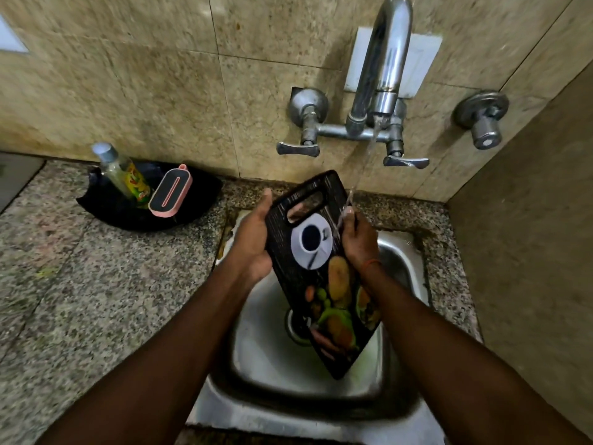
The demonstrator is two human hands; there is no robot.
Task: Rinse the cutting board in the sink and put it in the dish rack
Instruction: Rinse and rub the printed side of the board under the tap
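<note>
A black cutting board (321, 271) printed with a coffee cup and food pictures is held tilted over the steel sink (269, 358), handle hole toward the wall. My left hand (252, 239) grips its left edge. My right hand (357, 239) holds its right edge. A thin stream of water from the chrome tap (383, 69) lands at the board's upper right edge, by my right fingers. No dish rack is in view.
A black tray (106, 203) on the granite counter at the left holds a soap bottle (123, 173) and a pink-and-black scrubber (170, 195). Two lever handles (298, 148) and a separate valve (484, 122) stick out from the tiled wall. A wall closes the right side.
</note>
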